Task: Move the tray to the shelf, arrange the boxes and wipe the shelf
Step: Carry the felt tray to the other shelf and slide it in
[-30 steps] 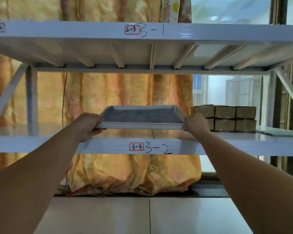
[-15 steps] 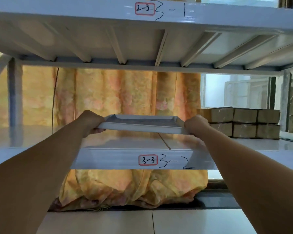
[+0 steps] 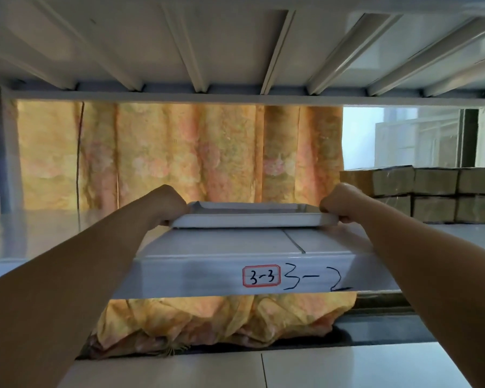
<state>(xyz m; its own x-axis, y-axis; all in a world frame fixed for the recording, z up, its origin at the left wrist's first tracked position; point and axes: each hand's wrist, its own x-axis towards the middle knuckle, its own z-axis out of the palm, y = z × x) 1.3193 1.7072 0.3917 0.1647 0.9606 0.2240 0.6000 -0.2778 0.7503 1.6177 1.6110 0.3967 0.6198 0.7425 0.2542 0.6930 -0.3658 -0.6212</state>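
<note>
A shallow white tray (image 3: 254,219) lies level and very low over the middle of the white metal shelf (image 3: 221,245) marked "3-3 3-2"; whether it touches the shelf I cannot tell. My left hand (image 3: 167,204) grips its left end with curled fingers. At the tray's right end, my right hand (image 3: 340,202) grips it the same way. Several brown cardboard boxes (image 3: 434,194) are stacked in two layers on the same shelf, to the right of the tray and apart from it.
The upper shelf's ribbed underside (image 3: 235,46) hangs close overhead. An orange flowered curtain (image 3: 179,152) covers the back and bunches under the shelf. A grey upright post (image 3: 4,152) stands at the far left. A window (image 3: 403,135) shows behind the boxes.
Both hands have carried the tray deeper over the shelf and lowered it close to the surface. The view has come nearer and dropped, so the tray's inside is nearly hidden.
</note>
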